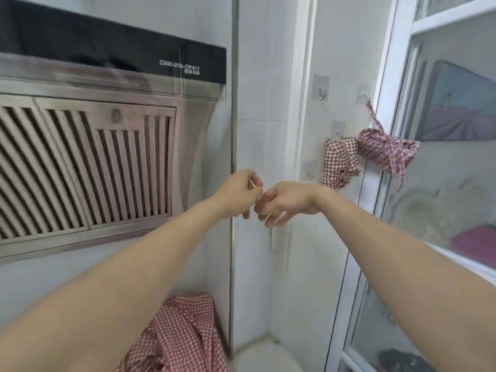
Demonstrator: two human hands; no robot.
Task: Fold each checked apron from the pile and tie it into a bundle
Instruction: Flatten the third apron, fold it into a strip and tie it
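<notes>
A range hood (88, 162) fills the left wall. Below, a loose checked apron (182, 336) lies crumpled. The left hand (236, 194) pinches something thin and pale in curled fingers; the right hand (287, 202) touches it, fingers loosely curled. Two tied bundles (383, 149) hang from wall hooks (320, 89).

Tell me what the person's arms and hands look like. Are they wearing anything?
Both arms are bare from as far up as the picture shows down to the fingers. No sleeve, glove, watch, bracelet or ring shows on the left hand or the right hand. The picture is slightly blurred, so tiny details could be missed.
</notes>
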